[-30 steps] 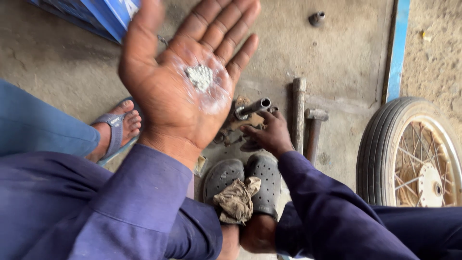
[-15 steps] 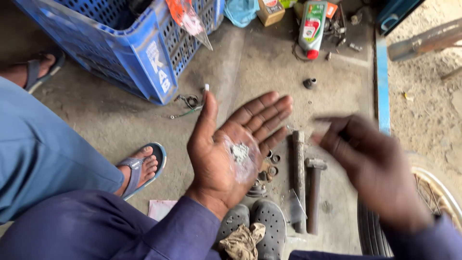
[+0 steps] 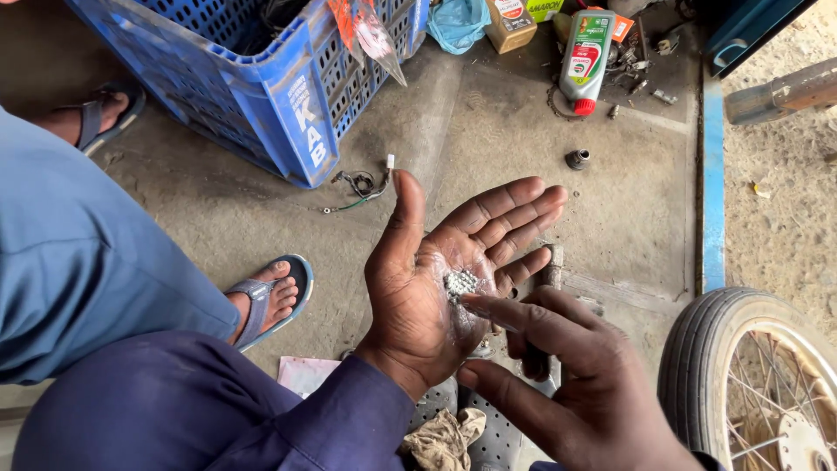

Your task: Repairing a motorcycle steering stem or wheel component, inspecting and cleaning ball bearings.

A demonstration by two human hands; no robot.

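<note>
My left hand [image 3: 440,275] is held palm up with fingers spread, low in the middle of the view. A small heap of tiny silvery steel balls [image 3: 459,283] rests in the greasy palm. My right hand [image 3: 567,384] reaches in from the lower right, its index fingertip touching the palm just below the balls. It holds nothing that I can see. Both arms wear dark blue sleeves [image 3: 261,419].
A blue plastic crate [image 3: 261,96] stands at the top left. An oil bottle [image 3: 586,61], small metal parts and a wire [image 3: 357,187] lie on the concrete floor. A spoked wheel [image 3: 758,384] is at the lower right. Another person's sandalled foot [image 3: 270,296] is at left.
My left hand stayed palm up with the balls. My right hand came in from the right and now pokes a finger into the palm. The view shifted slightly.
</note>
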